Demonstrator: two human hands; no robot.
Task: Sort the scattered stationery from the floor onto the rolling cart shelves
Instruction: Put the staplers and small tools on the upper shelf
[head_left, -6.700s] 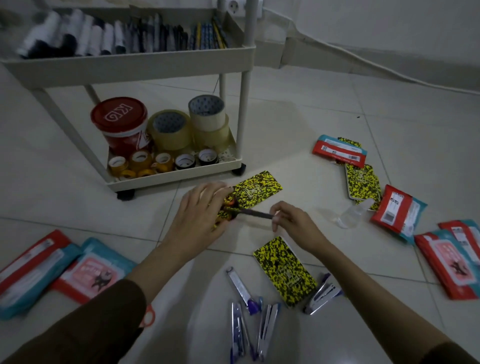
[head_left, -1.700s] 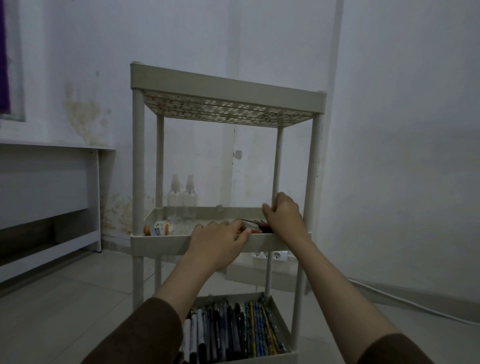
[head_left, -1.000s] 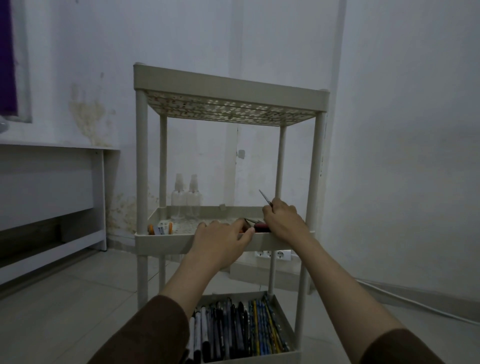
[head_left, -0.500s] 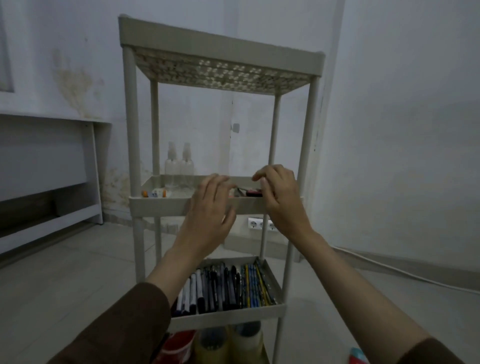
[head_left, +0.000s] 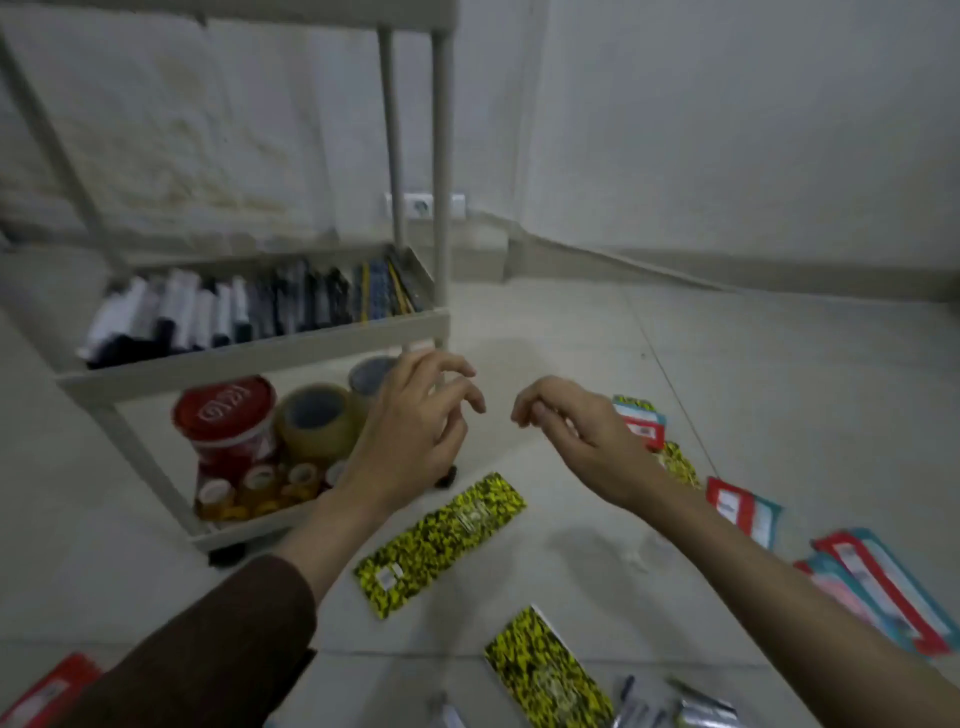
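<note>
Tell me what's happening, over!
Left hand and right hand: no grip on anything, loosely curled above floor. Yellow-black packets still on tiles beside rolling cart. Nothing in the way.

Both hands, left (head_left: 415, 431) and right (head_left: 576, 431), hover empty above yellow-black packets (head_left: 441, 540) beside the cart (head_left: 249, 358).

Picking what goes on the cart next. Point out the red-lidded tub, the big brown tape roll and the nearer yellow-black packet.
red-lidded tub (head_left: 224, 410): head view, middle of its red lid.
big brown tape roll (head_left: 318, 419): head view, top rim beside the core hole.
nearer yellow-black packet (head_left: 545, 670): head view, middle of its patterned face.
</note>
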